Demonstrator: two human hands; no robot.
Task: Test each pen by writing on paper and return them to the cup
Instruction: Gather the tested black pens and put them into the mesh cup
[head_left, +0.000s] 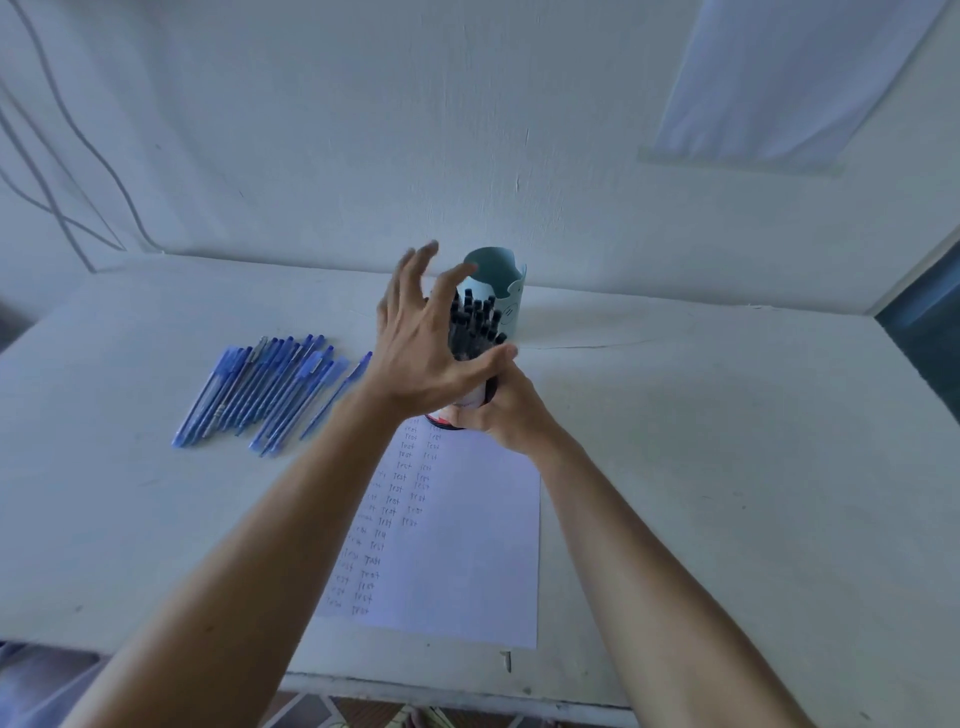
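Observation:
My right hand (506, 415) grips a dark cup (475, 397) with white and red markings, held just above the far end of the paper (467, 545). Several black pens (472, 322) stand up out of it. With fingers spread, my left hand (421, 353) hovers over the left side of those pens, its thumb reaching across to the right hand. Much of the cup is hidden by both hands. The paper lies in front of me, and its left half carries columns of the handwritten word "test".
Several blue pens (265, 389) lie side by side on the white table (701, 467), left of the hands. A light blue cup (501, 270) stands behind the black pens near the wall. Cables hang at the far left. The table's near edge is at the bottom.

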